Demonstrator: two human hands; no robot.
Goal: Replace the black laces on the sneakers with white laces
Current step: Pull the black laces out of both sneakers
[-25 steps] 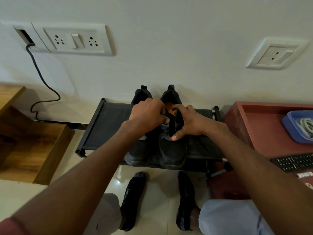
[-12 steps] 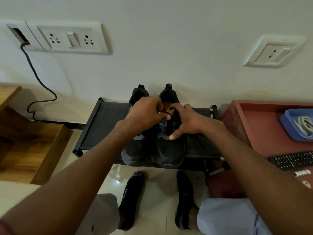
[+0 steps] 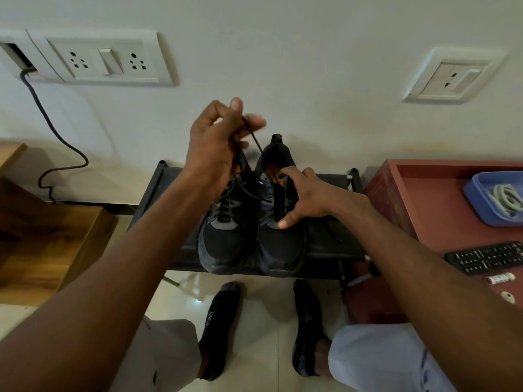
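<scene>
two black mesh sneakers are being carried side by side on a low black fabric-topped rack, toes toward its front edge, heels toward the wall. the left sneaker is being partly hidden at its collar by the left hand, which is raised above it with fingers curled, pinching a black lace that is being held taut up from the eyelets. the right sneaker is being steadied by the right hand, whose fingers are curled into the orange-lined opening while the thumb is pressing on the tongue area. to the right of the rack a reddish-brown tray is holding a blue plastic tub of coiled pale laces, a black remote and a small tube. at the left a wooden stepped unit is standing. two socked feet are resting on glossy cream floor tiles. on the off-white wall two socket plates are being mounted, with a dark cable trailing down.
</scene>
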